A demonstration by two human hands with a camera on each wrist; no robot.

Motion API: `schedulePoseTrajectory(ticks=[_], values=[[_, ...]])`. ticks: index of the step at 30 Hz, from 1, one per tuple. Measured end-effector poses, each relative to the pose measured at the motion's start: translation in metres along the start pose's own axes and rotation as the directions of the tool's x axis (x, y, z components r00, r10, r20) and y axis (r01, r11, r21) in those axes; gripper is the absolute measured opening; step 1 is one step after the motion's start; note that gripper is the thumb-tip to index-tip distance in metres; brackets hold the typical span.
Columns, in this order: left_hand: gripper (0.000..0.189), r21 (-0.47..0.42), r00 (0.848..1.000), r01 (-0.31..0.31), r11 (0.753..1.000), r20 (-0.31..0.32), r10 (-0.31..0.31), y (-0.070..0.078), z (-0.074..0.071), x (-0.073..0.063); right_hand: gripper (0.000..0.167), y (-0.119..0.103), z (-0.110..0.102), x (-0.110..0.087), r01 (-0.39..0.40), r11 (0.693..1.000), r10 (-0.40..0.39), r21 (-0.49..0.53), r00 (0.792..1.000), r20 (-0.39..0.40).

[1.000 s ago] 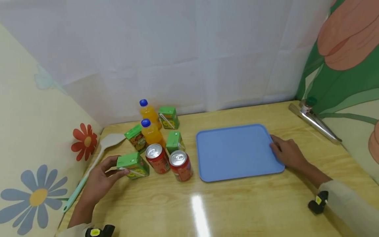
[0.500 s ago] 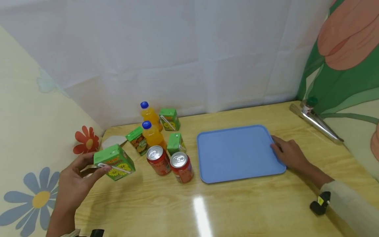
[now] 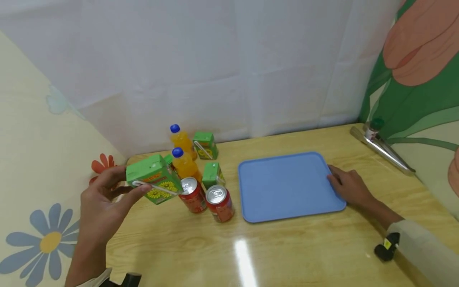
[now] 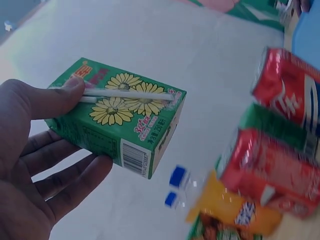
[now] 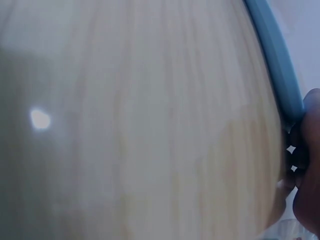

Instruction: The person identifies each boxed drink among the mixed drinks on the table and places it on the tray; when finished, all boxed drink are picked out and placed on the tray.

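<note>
A green juice box (image 3: pixel 154 177) with a white straw is held above the table in my left hand (image 3: pixel 104 209). The thumb presses the straw side, as the left wrist view also shows; the box (image 4: pixel 120 110) is tilted. Behind it stand two red cans (image 3: pixel 219 207), two orange drink bottles with blue caps (image 3: pixel 185 165), and more juice boxes (image 3: pixel 211 173), one mostly hidden by the held box. My right hand (image 3: pixel 351 186) grips the right edge of a flat blue tray (image 3: pixel 283 187). Only part of that hand and the tray rim (image 5: pixel 280 60) shows in the right wrist view.
Metal tongs (image 3: pixel 389 153) lie at the right end of the table beside a small green-capped jar (image 3: pixel 374 126). A white cloth (image 3: pixel 215 71) hangs along the back edge. A painted panel (image 3: pixel 46 159) borders the left side.
My left hand has lifted the juice box off the table, first leftward, then back right and higher. It now covers the pale spatula seen earlier. The right hand and tray stay put.
</note>
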State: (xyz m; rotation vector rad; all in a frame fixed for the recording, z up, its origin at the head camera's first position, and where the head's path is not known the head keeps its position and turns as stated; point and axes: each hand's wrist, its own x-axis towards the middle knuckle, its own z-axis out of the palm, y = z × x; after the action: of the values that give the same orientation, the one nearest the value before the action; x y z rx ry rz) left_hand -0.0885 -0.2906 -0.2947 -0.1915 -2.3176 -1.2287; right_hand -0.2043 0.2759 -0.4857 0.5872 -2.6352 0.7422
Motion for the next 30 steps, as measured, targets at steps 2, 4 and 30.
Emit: schedulePoseTrajectory(ticks=[2, 4, 30], values=[[0.05, -0.015, 1.0, -0.025, 1.0, 0.007, 0.025, 0.009, 0.007, 0.004, 0.037, 0.0, 0.0, 0.001, -0.004, 1.0, 0.004, 0.002, 1.0, 0.002], [0.051, -0.05, 0.999, -0.049, 0.998, 0.014, 0.05, 0.016, 0.014, 0.009, 0.037, 0.001, 0.001, 0.002, -0.009, 1.0, 0.009, -0.001, 1.0, -0.001], [0.042, -0.156, 0.985, -0.088, 0.984, 0.133, 0.11, 0.042, 0.093, 0.037, 0.038, 0.0, 0.004, 0.005, -0.015, 1.0, 0.015, 0.012, 1.0, -0.003]])
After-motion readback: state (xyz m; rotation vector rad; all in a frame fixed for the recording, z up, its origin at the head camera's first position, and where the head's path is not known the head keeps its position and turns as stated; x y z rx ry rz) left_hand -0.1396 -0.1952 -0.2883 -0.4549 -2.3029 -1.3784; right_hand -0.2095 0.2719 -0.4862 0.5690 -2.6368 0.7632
